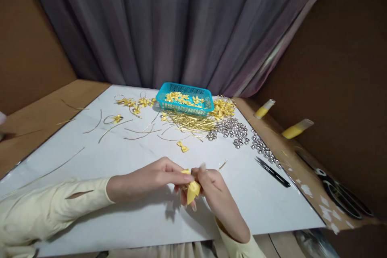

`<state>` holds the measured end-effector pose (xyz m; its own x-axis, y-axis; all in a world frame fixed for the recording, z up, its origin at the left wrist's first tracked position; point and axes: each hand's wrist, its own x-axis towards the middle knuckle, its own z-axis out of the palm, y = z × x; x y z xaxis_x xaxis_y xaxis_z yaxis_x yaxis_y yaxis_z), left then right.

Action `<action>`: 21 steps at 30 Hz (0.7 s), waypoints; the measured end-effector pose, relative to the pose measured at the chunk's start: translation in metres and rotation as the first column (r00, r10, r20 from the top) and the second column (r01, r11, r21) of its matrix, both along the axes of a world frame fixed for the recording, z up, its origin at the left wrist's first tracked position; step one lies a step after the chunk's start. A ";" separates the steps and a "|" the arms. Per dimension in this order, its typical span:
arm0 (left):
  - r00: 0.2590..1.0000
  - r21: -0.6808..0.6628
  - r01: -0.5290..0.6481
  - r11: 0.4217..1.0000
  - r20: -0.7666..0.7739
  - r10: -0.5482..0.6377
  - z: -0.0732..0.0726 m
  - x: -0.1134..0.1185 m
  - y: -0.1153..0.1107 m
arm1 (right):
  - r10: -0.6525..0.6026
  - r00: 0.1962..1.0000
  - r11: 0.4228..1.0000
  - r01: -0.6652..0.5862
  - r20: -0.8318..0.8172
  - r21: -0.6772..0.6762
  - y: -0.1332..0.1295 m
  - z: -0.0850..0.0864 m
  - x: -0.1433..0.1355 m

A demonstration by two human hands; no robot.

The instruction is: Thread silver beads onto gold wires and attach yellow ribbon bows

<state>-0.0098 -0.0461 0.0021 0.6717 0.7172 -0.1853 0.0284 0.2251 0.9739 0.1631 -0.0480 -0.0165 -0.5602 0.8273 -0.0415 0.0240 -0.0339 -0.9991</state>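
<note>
My left hand (165, 175) pinches a yellow ribbon bow (192, 191) between thumb and fingers, above the near part of the white board. Close against the bow, my right hand (211, 183) is closed in a pinch. Past its knuckles sticks out the end of a gold twist tie (223, 165); the rest of the tie is hidden by the hand. A loose yellow bow (182, 146) lies just beyond both hands. Behind it is a pile of gold twist ties (192, 123).
A turquoise basket (184, 109) holds several yellow bows. Finished-looking bows with gold loops (223, 108) lie beside it. Silver beads (234, 129) are spread at right, near black thread snips (273, 172) and large scissors (341, 193). Two yellow-filled tubes (298, 129) stand along the right edge.
</note>
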 end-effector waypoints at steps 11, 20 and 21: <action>0.998 0.047 -0.036 0.998 0.043 0.034 -0.001 0.006 0.001 | -0.125 0.990 0.991 0.122 -0.062 -0.052 -0.004 -0.003 -0.009; 0.989 0.027 0.065 0.998 0.132 -0.068 0.004 -0.005 -0.006 | -0.569 0.796 0.813 0.582 -0.209 0.001 0.021 0.009 0.047; 0.990 0.023 0.060 0.998 0.128 -0.062 0.006 -0.005 -0.005 | -0.595 0.770 0.790 0.613 -0.232 0.008 0.025 0.012 0.059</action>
<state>-0.0147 -0.0515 0.0078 0.7316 0.6769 -0.0814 -0.0843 0.2083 0.9744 0.2223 -0.0227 -0.0040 0.0685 0.9930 0.0960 -0.1809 0.1070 -0.9777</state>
